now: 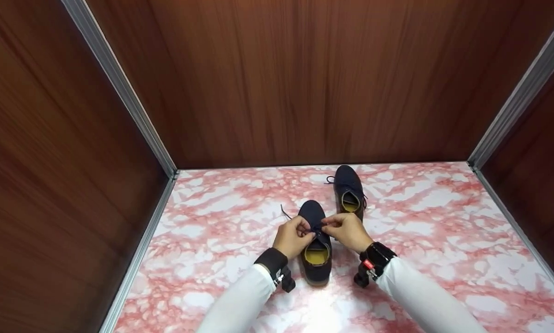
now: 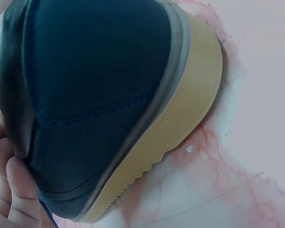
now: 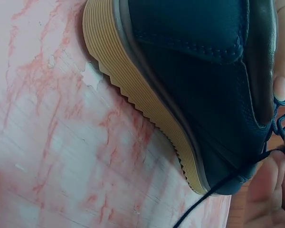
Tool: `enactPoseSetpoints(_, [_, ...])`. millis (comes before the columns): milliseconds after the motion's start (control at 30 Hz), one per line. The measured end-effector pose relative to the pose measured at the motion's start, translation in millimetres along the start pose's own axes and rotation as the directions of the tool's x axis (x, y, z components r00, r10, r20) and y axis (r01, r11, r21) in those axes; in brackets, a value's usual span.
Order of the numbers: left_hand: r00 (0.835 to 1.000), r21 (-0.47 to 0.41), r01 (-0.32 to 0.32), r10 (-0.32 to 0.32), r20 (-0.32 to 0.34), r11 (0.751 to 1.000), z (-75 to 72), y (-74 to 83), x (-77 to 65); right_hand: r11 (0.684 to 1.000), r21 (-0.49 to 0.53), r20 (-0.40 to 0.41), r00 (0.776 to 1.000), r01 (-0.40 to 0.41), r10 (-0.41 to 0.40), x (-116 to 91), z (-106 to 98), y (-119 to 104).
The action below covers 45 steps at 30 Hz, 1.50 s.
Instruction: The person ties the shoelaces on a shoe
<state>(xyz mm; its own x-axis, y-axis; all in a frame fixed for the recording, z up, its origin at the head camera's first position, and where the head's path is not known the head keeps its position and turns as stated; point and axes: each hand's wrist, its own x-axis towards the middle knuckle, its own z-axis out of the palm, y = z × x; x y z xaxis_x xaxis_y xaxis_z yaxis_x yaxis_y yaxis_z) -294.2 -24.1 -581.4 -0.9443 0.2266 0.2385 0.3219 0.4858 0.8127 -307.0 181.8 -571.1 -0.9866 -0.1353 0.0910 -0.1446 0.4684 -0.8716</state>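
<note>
A navy lace-up shoe [image 1: 315, 273] with a yellow lining stands on the floor, toe pointing away. At its lacing, my left hand [image 1: 292, 238] pinches the dark shoelace between thumb and finger. On the other side my right hand [image 1: 349, 232] grips another part of the lace. From the right wrist, a small loop of shoelace [image 3: 279, 124] shows between the fingertips, and a loose strand trails down past the ridged tan sole [image 3: 147, 111]. Seen from the left wrist, curled fingers [image 2: 20, 187] lie beside the shoe; the grip itself is mostly hidden.
A second navy shoe [image 1: 346, 178] stands just ahead and right, its laces loose at the sides. Brown wood-grain panels [image 1: 277, 83] rise at the back and both sides, joined by grey metal strips [image 1: 133, 97]. The floor [image 1: 212, 259] has a red-and-white marbled pattern.
</note>
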Motion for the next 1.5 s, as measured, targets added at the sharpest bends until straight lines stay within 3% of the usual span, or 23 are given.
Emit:
enactPoseSetpoints(133, [1.0, -0.025, -0.008, 0.008, 0.01, 1.0, -1.1, 0.1, -2.9, 0.999, 0.047, -0.017, 0.999, -0.027, 0.028, -1.0, 0.5, -0.3])
enactPoseSetpoints(333, [0.997, -0.126, -0.014, 0.023, 0.068, 0.992, -5.7, -3.4, -11.1, 0.999, 0.04, -0.031, 0.999, -0.019, 0.02, -2.5, 0.6, 1.5])
enactPoseSetpoints(533, [0.992, -0.187, -0.08, 0.097, 0.085, 0.979, -7.6, -10.5, -16.9, 0.995, 0.103, 0.003, 1.0, -0.011, 0.01, -5.0, 0.8, 3.7])
enactPoseSetpoints(767, [0.985, -0.152, -0.126, 0.142, 0.096, 0.98, -4.6, -13.2, -17.2, 0.984, 0.17, 0.026, 0.998, 0.053, -0.059, -22.6, -5.6, -25.3])
enactPoseSetpoints(1133, [0.996, -0.101, -0.079, 0.084, 0.041, 0.992, 2.6, -10.7, -13.9, 0.986, 0.141, 0.118, 0.987, 0.091, -0.108, -28.5, -13.5, -24.6])
enactPoseSetpoints(1300, [0.997, -0.092, -0.078, 0.077, -0.01, 0.993, 7.0, -9.8, -11.6, 0.985, 0.147, 0.134, 0.984, 0.095, -0.115, -25.8, -10.8, -12.4])
enactPoseSetpoints(1500, [0.997, -0.077, -0.079, 0.078, -0.023, 0.994, 9.7, -9.5, -11.0, 0.987, 0.081, 0.099, 0.985, 0.137, -0.144, -17.9, -3.4, 15.1])
